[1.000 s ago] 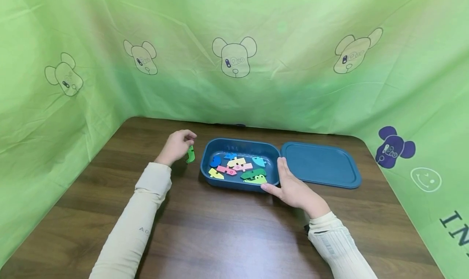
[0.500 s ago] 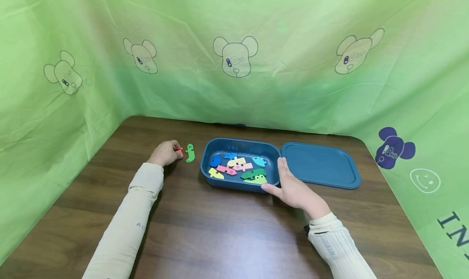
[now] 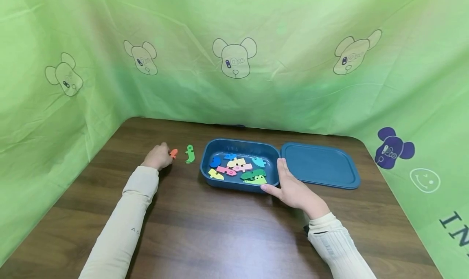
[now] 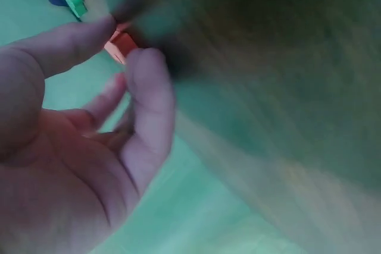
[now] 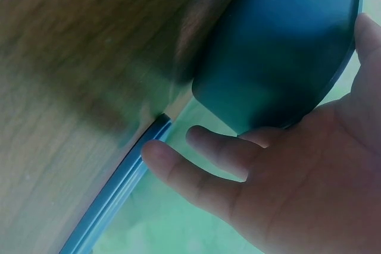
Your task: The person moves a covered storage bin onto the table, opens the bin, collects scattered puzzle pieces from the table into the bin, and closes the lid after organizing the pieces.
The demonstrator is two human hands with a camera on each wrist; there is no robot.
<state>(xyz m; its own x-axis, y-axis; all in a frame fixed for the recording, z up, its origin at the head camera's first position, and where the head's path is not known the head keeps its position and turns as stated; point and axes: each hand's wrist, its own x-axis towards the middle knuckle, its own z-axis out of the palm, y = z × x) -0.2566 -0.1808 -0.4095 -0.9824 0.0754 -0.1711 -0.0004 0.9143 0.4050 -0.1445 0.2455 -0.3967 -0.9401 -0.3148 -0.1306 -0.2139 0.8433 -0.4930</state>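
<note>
My left hand (image 3: 157,157) is low over the left part of the table, pinching a small orange puzzle piece (image 3: 174,153) between thumb and forefinger. The left wrist view shows the orange piece (image 4: 121,46) at the fingertips. A curved green piece (image 3: 189,154) lies just to the right. My right hand (image 3: 296,191) rests against the near right corner of a blue plastic box (image 3: 229,185), thumb at the front rim and straight fingers along the right side. Several colourful puzzle pieces (image 3: 236,162) lie inside the box, one a light green piece with eyes (image 3: 258,179).
The flat blue lid (image 3: 320,165) lies on the table right beside the box. Brown wood-grain table (image 3: 216,234) extends in front of the box. A green cloth with printed bear heads (image 3: 234,104) hangs behind the table and at both sides.
My left hand has moved left, away from the green piece that it was at a second ago, and the orange piece has shifted left with it. The right hand and box stay put.
</note>
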